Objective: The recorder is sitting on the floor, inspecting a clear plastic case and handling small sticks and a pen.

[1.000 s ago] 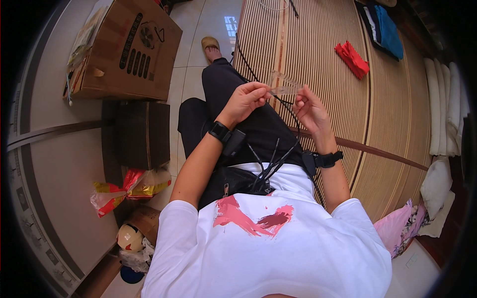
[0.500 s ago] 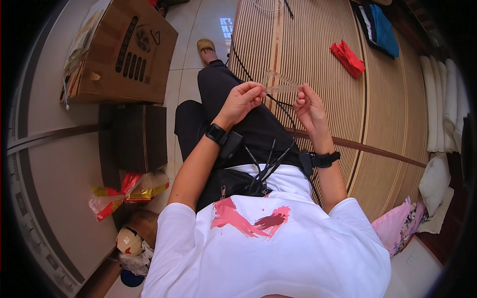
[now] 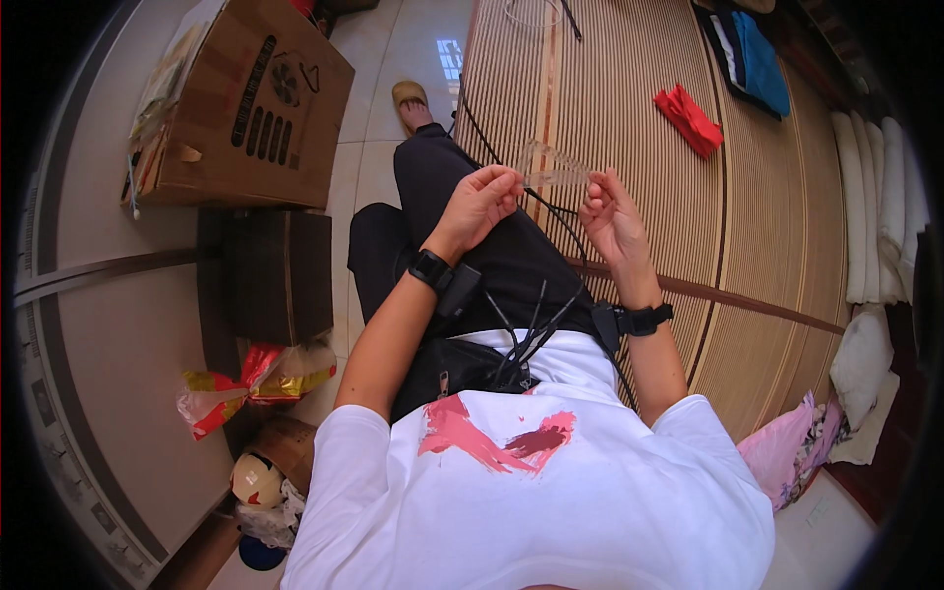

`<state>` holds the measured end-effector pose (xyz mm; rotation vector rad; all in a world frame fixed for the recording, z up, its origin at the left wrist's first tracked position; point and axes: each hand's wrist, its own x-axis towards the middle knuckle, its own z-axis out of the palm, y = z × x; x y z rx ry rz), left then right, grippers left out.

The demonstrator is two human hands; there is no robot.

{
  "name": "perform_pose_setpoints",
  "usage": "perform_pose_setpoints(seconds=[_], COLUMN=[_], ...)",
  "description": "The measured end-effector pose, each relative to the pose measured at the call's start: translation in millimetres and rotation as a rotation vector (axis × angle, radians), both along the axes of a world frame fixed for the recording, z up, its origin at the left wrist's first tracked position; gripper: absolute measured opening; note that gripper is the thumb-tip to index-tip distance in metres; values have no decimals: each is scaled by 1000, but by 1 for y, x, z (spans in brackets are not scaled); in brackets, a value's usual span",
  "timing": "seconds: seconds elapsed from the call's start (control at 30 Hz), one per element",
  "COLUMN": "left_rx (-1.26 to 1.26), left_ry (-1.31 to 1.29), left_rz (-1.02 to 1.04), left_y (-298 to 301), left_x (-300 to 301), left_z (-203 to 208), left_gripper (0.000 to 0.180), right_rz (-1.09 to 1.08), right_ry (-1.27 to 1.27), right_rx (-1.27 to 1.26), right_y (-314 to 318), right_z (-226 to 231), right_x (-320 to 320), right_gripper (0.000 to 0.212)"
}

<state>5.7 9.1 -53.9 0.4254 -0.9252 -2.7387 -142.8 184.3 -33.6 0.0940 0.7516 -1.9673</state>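
Observation:
A clear plastic set square [image 3: 554,179] is held up between my two hands, above my dark trousers and the edge of the slatted mat. My left hand [image 3: 480,203] pinches its left corner between thumb and bent fingers. At the opposite corner, the thumb and fingertips of my right hand [image 3: 614,218] grip the tip, with the other fingers curled. The set square's third corner points away from me. Both wrists carry black straps with small dark boxes.
The slatted bamboo mat [image 3: 629,108] spreads to the right, bearing a red cloth bundle [image 3: 688,121] and folded blue fabric [image 3: 755,64]. Black cables [image 3: 541,329] run over my lap. A cardboard box [image 3: 261,108] sits at left above a dark box [image 3: 280,275].
Both hands keep their hold on the set square, which has tilted very slightly. The whole view has shifted by a few pixels.

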Motion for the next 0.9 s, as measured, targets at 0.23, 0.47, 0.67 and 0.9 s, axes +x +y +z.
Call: perform_pose_setpoints(seconds=[0.23, 0.47, 0.67, 0.9], left_rx=[20, 25, 20, 23], left_ry=[3, 18, -37, 31], left_rz=[-5, 4, 55, 4], left_y=[-1, -2, -2, -3], left_x=[1, 0, 0, 3], left_z=[-1, 0, -1, 0], left_gripper=[13, 13, 14, 14], right_rz=[-13, -5, -22, 5], right_ry=[-15, 22, 113, 138], right_rx=[17, -20, 72, 27], right_y=[1, 2, 4, 5], right_z=[-2, 0, 6, 6], right_x=[-2, 0, 3, 3], right_gripper=[24, 21, 18, 19])
